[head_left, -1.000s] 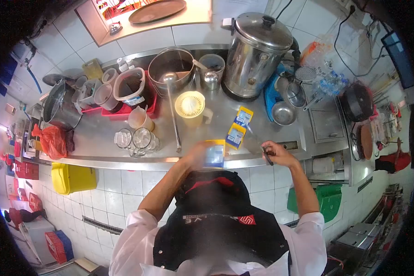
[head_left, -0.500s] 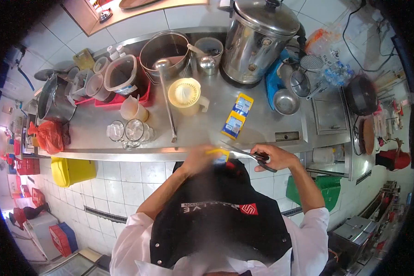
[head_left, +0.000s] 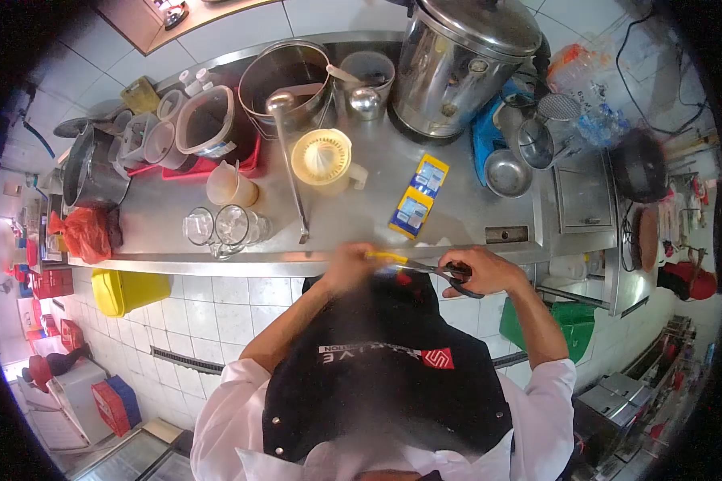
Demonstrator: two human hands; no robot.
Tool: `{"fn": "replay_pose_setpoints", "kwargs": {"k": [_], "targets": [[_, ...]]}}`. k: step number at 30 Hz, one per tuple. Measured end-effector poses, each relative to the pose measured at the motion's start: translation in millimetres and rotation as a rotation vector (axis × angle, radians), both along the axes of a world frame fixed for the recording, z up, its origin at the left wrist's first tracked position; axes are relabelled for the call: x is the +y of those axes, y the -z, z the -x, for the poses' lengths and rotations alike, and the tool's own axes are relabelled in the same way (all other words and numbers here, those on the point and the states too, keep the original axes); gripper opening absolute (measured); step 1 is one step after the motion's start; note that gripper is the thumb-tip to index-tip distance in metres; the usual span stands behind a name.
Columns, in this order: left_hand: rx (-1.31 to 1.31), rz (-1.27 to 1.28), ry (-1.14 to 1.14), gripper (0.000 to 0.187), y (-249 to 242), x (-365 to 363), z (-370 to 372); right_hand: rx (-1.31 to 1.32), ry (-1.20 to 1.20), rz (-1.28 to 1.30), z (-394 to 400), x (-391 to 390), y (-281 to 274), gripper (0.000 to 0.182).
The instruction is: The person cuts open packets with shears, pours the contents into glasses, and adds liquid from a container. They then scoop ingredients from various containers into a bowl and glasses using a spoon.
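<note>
My left hand [head_left: 351,268] grips a small yellow and blue carton [head_left: 387,262] just below the steel counter edge [head_left: 217,264], close to my chest. My right hand [head_left: 480,271] holds black-handled scissors [head_left: 437,270], their blades reaching left to the carton's top. Two more yellow and blue cartons [head_left: 421,195] lie flat on the counter just above my hands.
On the counter stand a yellow juicer jug [head_left: 325,163], a long ladle [head_left: 289,160], two glass mugs [head_left: 221,227], a big steel pot [head_left: 285,76], a steel urn [head_left: 469,56], plastic tubs [head_left: 204,124], a red bag [head_left: 84,232]. A green bin [head_left: 573,337] sits low right.
My left hand brought the carton down from counter height to below the edge. My right hand swung the scissors leftwards onto the carton's top. The view shifted up slightly.
</note>
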State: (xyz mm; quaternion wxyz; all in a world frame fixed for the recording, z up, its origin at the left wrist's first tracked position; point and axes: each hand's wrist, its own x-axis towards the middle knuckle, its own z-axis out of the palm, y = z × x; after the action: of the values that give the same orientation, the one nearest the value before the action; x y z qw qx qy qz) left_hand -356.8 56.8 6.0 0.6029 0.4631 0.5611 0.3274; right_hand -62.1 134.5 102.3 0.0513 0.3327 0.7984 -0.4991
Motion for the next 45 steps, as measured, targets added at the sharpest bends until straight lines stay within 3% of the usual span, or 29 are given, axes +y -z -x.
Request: {"fn": "replay_pose_setpoints", "kwargs": {"k": [2, 20, 25, 29, 32, 34, 35, 37, 39, 41, 43, 44, 45], "targets": [[-0.045, 0.098, 0.000, 0.010, 0, 0, 3, 0.018, 0.000, -0.007, 2, 1, 2, 0.051], [-0.146, 0.056, 0.048, 0.017, 16, 5, 10, -0.076, 0.029, -0.141, 9, 6, -3, 0.038], [-0.183, 0.068, 0.091, 0.016, -2, 20, 6, -0.093, 0.020, -0.175, 18, 10, -16, 0.039], [-0.193, 0.002, 0.173, 0.017, -12, 30, -4, 0.078, 0.032, -0.293, 21, 12, -4, 0.049], [-0.304, -0.032, 0.074, 0.019, -35, 35, -16, 0.116, 0.055, -0.323, 20, 12, 2, 0.049], [-0.175, -0.024, 0.136, 0.019, -39, 41, -11, 0.115, 0.067, -0.336, 20, 13, 4, 0.049], [-0.044, -0.010, 0.197, 0.019, -39, 41, -8, 0.141, 0.106, -0.302, 19, 14, 5, 0.049], [-0.067, 0.026, 0.143, 0.018, -33, 37, -2, 0.166, 0.143, -0.264, 16, 14, 8, 0.049], [-0.090, 0.052, 0.080, 0.018, -25, 35, 8, 0.069, 0.401, -0.125, 6, 22, 12, 0.049], [-0.074, -0.065, 0.016, 0.016, -17, 25, 22, 0.002, 0.430, -0.212, -9, 28, 40, 0.049], [-0.136, -0.135, -0.053, 0.015, -9, 12, 35, -0.107, 0.645, -0.539, -19, 32, 72, 0.050], [-0.198, -0.207, -0.109, 0.015, -6, 7, 39, -0.286, 0.679, -0.612, -20, 36, 81, 0.050], [-0.193, -0.205, -0.124, 0.015, -7, 3, 43, -0.279, 0.665, -0.609, -21, 39, 93, 0.050]]}}
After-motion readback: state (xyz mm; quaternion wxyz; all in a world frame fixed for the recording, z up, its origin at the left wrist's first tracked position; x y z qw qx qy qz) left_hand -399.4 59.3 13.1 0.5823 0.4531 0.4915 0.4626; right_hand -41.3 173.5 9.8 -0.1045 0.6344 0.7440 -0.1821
